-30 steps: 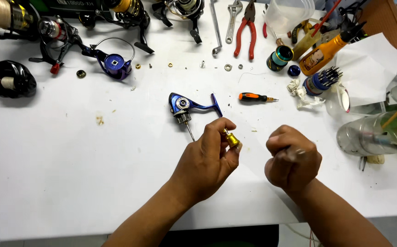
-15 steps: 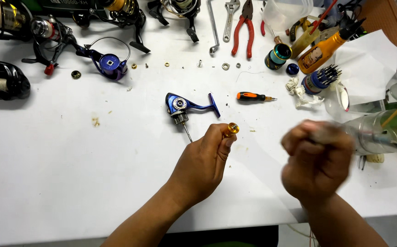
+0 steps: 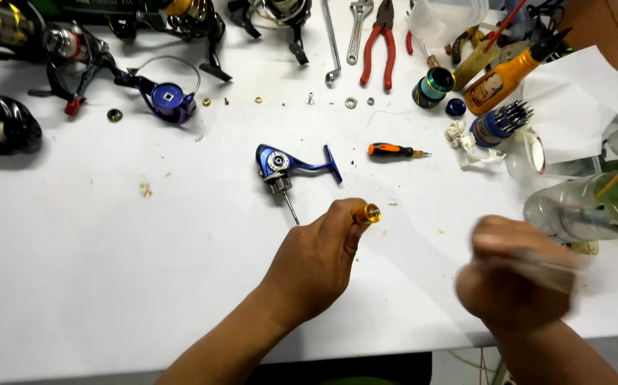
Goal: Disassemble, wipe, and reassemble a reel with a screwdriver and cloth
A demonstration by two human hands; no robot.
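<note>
On the white table (image 3: 74,285), left hand (image 3: 316,260) pinches a gold part (image 3: 371,212).

Beside the blue reel body (image 3: 287,165), our right hand (image 3: 519,279) is a motion blur, its grip and contents unreadable; our left hand (image 3: 317,258) hides all but the gold part's (image 3: 371,212) tip.

A left hand (image 3: 319,260) pinches a small amber-gold knob (image 3: 371,212) above a white counter (image 3: 74,271). A blue fishing-reel body (image 3: 284,164) lies just beyond it, with a small orange screwdriver (image 3: 394,150) near. The right hand (image 3: 519,281) is blurred, closed in a fist. Red pliers (image 3: 378,43) lie farther back.
</note>
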